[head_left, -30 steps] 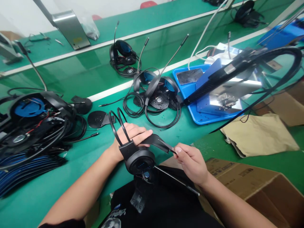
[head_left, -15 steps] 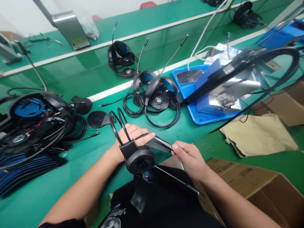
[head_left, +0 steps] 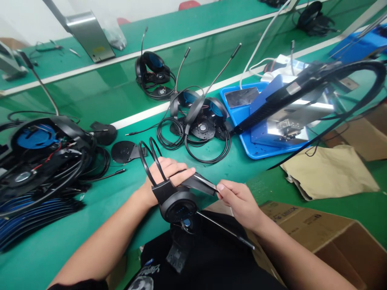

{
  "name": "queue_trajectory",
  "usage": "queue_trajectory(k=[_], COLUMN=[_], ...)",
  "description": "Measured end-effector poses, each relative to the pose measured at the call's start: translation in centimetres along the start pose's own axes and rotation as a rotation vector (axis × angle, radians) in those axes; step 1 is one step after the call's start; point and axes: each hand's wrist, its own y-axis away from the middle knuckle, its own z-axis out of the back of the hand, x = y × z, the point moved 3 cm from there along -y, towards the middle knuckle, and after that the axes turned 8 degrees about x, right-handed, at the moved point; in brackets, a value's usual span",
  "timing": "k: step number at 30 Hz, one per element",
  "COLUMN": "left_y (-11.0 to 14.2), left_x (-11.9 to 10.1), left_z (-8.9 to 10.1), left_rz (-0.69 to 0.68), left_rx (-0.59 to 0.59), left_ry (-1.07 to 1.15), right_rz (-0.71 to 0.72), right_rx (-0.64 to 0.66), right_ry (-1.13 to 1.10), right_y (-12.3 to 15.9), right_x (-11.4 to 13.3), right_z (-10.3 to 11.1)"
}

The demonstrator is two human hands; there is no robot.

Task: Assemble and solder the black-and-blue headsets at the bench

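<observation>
A green workbench (head_left: 90,237) carries black headsets (head_left: 193,112) and a blue tray (head_left: 250,151).

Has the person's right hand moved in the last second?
Yes: the right hand has shifted left, closer to the black headset, judged against the blue tray, which stays in place in the view.

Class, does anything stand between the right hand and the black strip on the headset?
Nothing visible does: the right hand is right at the tip of the black strip on the headset.
</observation>
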Motion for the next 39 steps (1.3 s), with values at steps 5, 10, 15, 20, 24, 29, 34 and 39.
queue_trajectory(k=[5,10,15,20,24,29,34,39], left_y=[0.1,0.3,0.5,0.5,0.3,0.2,0.3,0.1], left_x=[0.0,0.1,0.2,0.1,0.1,0.3,0.4,-0.1], left_z=[-0.2,-0.3,-0.4,-0.2,-0.3,-0.4,-0.3,-0.2], left_rz=[-0.02,-0.015,0.005,0.02,0.004,-0.021,-0.003,-0.004], left_rx=[0.001,0.004,0.013,0.029,0.028,-0.01,0.016,0.029], left_ry=[-0.036,-0.026,-0.017,-0.005,-0.016,-0.01,-0.003,-0.046], right_rz=[-0.039,-0.019,-0.032,-0.034,-0.039,-0.055,-0.064,-0.087], right_rx=[0.048,0.06,0.055,0.047,0.027,0.016,-0.005,-0.02], right_ry=[0.088,0.056,-0.049,-0.123,-0.175,-0.285,-0.291,-0.115], right_y=[-0.4,-0.4,-0.2,0.0,0.4,1.0,1.2,0.9], right_x=[0.9,1.1,0.4,-0.2,-1.0,-1.9,-1.8,-1.4], right_z=[0.5,0.5,-0.1,-0.6,-0.8,-1.3,-1.3,-0.7])
